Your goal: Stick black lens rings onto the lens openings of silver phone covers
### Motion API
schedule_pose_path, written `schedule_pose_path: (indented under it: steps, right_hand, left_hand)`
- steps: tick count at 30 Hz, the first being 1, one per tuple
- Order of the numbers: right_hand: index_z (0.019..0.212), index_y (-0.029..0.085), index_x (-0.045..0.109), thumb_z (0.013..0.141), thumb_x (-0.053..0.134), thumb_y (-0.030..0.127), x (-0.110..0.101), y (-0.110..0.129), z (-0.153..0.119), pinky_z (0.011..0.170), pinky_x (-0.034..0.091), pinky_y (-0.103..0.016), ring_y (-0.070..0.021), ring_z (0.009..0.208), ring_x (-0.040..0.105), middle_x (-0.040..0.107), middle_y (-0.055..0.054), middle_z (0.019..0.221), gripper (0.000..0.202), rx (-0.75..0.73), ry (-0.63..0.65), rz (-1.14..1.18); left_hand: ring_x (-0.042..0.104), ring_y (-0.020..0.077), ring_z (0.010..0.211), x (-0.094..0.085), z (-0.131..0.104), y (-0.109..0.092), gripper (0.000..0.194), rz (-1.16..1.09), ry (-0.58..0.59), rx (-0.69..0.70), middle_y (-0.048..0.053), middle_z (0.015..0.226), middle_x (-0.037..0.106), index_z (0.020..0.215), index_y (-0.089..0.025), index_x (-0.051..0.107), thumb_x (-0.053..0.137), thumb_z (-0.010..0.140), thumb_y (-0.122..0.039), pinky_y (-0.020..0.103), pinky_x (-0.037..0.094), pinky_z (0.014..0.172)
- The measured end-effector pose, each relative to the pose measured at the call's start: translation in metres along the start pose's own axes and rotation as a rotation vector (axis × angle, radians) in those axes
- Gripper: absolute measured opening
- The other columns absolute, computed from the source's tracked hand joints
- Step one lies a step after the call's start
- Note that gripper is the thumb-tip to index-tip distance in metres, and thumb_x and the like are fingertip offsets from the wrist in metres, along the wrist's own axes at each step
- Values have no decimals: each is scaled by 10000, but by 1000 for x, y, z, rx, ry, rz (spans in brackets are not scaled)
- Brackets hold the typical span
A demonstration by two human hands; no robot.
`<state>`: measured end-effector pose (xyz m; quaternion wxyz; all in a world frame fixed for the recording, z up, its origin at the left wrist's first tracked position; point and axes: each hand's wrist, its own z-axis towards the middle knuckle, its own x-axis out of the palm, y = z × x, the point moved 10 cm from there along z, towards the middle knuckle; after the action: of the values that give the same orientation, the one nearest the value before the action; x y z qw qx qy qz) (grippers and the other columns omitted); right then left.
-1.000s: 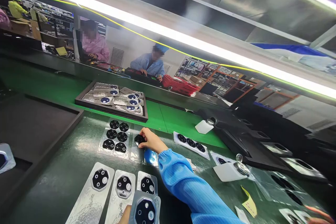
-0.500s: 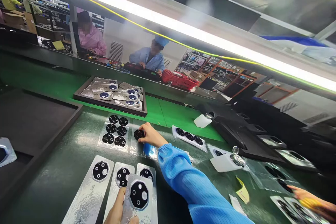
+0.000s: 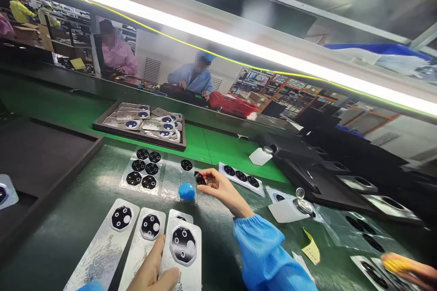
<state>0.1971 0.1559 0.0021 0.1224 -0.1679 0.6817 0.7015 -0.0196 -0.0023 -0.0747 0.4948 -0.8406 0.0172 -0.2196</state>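
Note:
My right hand (image 3: 218, 187) pinches a small black octagonal lens cover (image 3: 199, 178) by its edge, tilted above the bench. Beneath it lies clear film with a round blue lump (image 3: 186, 191) and one more black cover (image 3: 186, 165). In my left hand (image 3: 152, 266), thumb and fingers grip a silver panel (image 3: 191, 273) whose upper end carries a black octagon with round holes. Two similar panels, a left one (image 3: 97, 241) and a middle one (image 3: 138, 248), lie beside it, and another is mostly hidden behind the held panel.
A dark tray (image 3: 139, 135) of stacked panels stands at the back. Black covers on film (image 3: 159, 177) lie left of centre, with a strip (image 3: 241, 176) farther right. White bottles (image 3: 290, 209) stand at right. Another person's hand (image 3: 409, 267) works at far right.
My right hand has lifted a black cover off the film and moved right, uncovering the blue lump. The left hand's panel has shifted slightly, still held.

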Motion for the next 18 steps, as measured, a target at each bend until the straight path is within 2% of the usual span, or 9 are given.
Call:
schedule_pose_path:
  steps: [4, 8, 14, 18]
  right_hand:
    - [1073, 243, 619, 720, 765, 455, -21, -4, -33, 831, 484, -348, -209, 972, 564, 629, -44, 1049, 437, -15, -56, 178]
    - [1137, 257, 633, 731, 773, 432, -36, -11, -50, 863, 464, -336, -206, 995, 539, 602, -36, 1041, 463, -27, -129, 300]
    - [1126, 251, 665, 732, 770, 420, -41, -35, -59, 884, 466, -363, -236, 994, 549, 609, -58, 1040, 441, 12, -199, 428]
    - [1148, 270, 653, 747, 749, 436, -36, -51, -62, 849, 475, -362, -240, 993, 552, 597, -67, 1100, 445, 36, -211, 521]
  left_hand:
    - [124, 285, 1509, 14, 22, 16, 837, 6, -59, -71, 121, 1607, 232, 1509, -112, 298, 654, 778, -309, 435, 99, 1231]
    - [92, 278, 1513, 28, 40, 14, 769, 19, -94, -40, 115, 1611, 239, 1475, -132, 369, 665, 793, -329, 417, 83, 1230]
    - [261, 334, 1468, 56, 58, 0, 673, -47, 5, 28, 120, 1511, 452, 1368, -181, 498, 716, 771, -401, 435, 235, 1192]
    - [368, 343, 1413, 64, 66, -4, 599, -57, 37, 41, 132, 1398, 571, 1302, -172, 550, 717, 774, -401, 453, 268, 1169]
